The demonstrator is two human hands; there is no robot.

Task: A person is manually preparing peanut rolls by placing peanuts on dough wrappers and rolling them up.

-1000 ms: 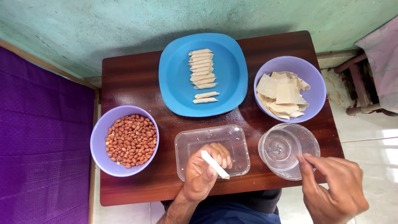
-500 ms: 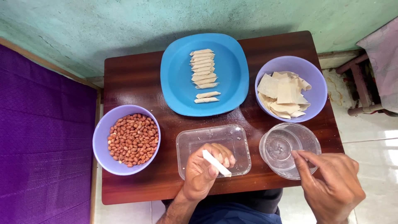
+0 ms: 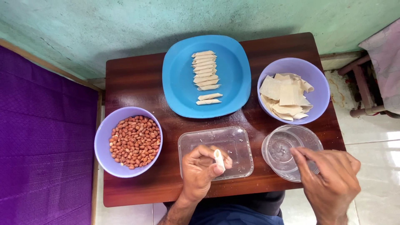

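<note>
My left hand (image 3: 202, 173) holds a small white rolled dough tube (image 3: 218, 160) upright over a clear rectangular plastic tray (image 3: 235, 143). My right hand (image 3: 331, 181) reaches its fingertips into a clear round glass bowl (image 3: 280, 149) at the table's front right. A blue plate (image 3: 179, 81) at the back carries a row of several finished rolls (image 3: 205, 71). A lavender bowl (image 3: 318, 81) on the right holds flat pale dough squares (image 3: 285, 96). Another lavender bowl (image 3: 102, 143) on the left is full of peanuts (image 3: 134, 141).
Everything sits on a small dark wooden table (image 3: 135, 81) against a green wall. A purple mat (image 3: 41, 146) lies to the left. Chair legs and a pale cloth (image 3: 383, 58) stand on the tiled floor at the right.
My left hand has turned the roll from lying slanted to standing upright. My right hand has moved up and left, so its fingertips now dip into the glass bowl.
</note>
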